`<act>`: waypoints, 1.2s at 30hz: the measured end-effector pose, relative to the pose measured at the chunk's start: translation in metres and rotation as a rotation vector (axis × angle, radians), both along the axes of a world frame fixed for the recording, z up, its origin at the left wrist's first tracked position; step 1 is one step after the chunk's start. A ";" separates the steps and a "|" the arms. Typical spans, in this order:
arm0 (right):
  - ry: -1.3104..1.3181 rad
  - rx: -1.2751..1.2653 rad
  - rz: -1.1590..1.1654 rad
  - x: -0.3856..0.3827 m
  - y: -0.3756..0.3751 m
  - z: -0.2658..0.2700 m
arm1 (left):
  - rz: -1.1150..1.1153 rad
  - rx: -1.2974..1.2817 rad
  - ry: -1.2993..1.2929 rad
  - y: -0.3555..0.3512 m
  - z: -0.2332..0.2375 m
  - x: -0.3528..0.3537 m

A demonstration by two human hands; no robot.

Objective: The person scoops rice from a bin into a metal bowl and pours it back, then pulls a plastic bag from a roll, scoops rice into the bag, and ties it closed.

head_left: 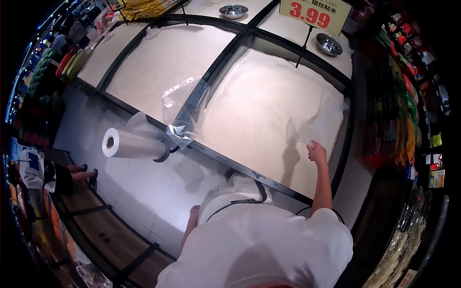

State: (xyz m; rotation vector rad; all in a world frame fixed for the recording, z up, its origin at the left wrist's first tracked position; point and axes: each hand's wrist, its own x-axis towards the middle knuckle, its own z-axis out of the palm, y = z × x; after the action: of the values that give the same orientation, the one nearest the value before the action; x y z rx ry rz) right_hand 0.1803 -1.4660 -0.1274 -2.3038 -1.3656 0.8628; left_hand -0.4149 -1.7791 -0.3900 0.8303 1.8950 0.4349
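Observation:
My right hand [316,152] reaches over the right front bin of white rice [249,105], its fingers closed on a thin clear plastic bag [326,117] that spreads out above the grains. My left hand [194,211] hangs low beside my waist, only partly visible, and its fingers cannot be made out. Another clear plastic bag [180,108] lies over the divider between the two front bins. A price sign [314,17] reading 3.99 stands on a thin black post behind the right bin.
A thick plastic bag roll [137,145] sticks out left of the bins' front edge. Metal bowls [233,11] [329,44] rest in the back bins. Packaged goods [401,125] line the right side. Another person's legs [79,174] show at left, near a low wooden shelf [115,225].

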 end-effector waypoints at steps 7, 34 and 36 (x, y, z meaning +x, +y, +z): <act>-0.425 0.005 0.384 -0.012 -0.013 0.033 | 0.110 0.074 -0.057 0.001 0.048 0.008; 0.206 0.118 -0.026 -0.104 -0.104 0.078 | 0.598 -0.081 -0.363 -0.111 0.031 -0.052; 0.283 0.074 -0.034 -0.132 -0.101 0.094 | 0.621 -0.078 -0.398 -0.123 0.029 -0.056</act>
State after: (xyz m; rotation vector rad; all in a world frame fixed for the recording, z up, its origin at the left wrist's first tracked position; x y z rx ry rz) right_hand 0.0478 -1.5672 -0.0330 -2.0509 -1.2111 1.0610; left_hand -0.4710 -1.9021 -0.3612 0.0665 1.7437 0.8286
